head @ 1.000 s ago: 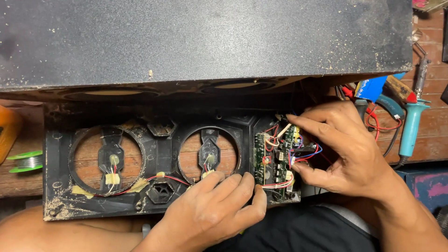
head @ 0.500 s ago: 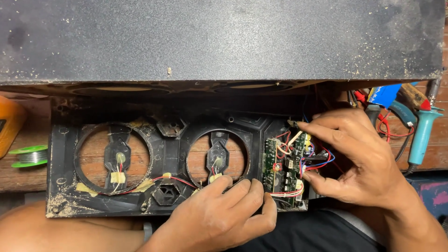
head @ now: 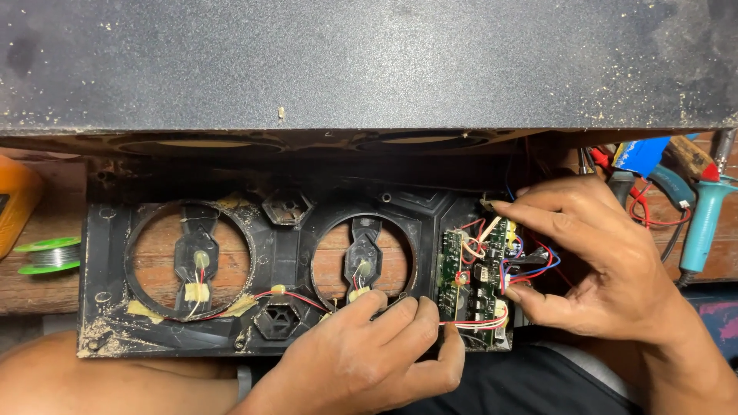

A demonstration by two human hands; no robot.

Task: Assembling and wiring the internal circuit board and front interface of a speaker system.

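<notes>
**Both hands at the circuit board end of a black speaker panel**

While the black plastic panel (head: 292,230) lies flat along the near edge of the wooden tabletop (head: 46,292), the person's two hands work at its right end. The left hand (head: 369,357) comes up from the near edge, palm down, its fingers curled over the panel's lower rim just left of the green circuit board (head: 473,280); the fingertips press on the rim and on the thin red and white wires (head: 469,324) running along the board's bottom, closed loosely rather than pinching anything clearly. The right hand (head: 596,261) reaches in from the right, wrist bent, forefinger stretched to the panel's upper right corner above the board and thumb set against the board's right edge near its lower end. Its grip brackets the board's right side, around the bundle of red, blue and white leads (head: 530,265); whether it actually pinches the board or a lead cannot be told.

The panel holds two round openings, each crossed by a black bracket with a yellowish pad (head: 196,292) and a thin red lead. The board sits in the panel's right-hand compartment, upright edge toward the camera view's top.

A large dark speaker box (head: 346,69) overhangs the far side of the tabletop. At the left edge sits a green spool of solder wire (head: 50,255) beside an orange object (head: 15,200). At the right edge lie a teal-handled soldering iron (head: 703,223) and a blue tool (head: 642,154) among red wires.
</notes>
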